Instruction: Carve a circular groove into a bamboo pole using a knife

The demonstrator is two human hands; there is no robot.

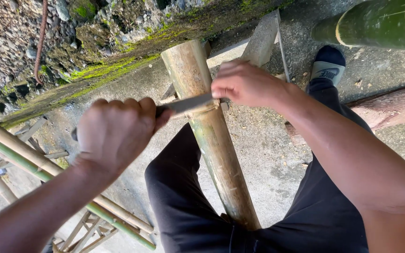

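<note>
A thick bamboo pole (214, 140) runs up between my legs, its cut end at the top middle. A knife blade (191, 103) lies across the pole at a node. My left hand (116, 131) is closed around the knife's handle on the pole's left. My right hand (244, 84) presses its fingers on the blade's far end on the pole's right. My legs in dark trousers (183, 201) straddle the pole.
A green bamboo trunk (376, 23) lies at the top right. My foot in a dark slipper (329, 65) rests on the concrete. Thin bamboo poles (33, 164) and a frame lie at the lower left. A mossy stone wall (94, 42) edges the concrete. A wooden block (263, 40) stands behind the pole.
</note>
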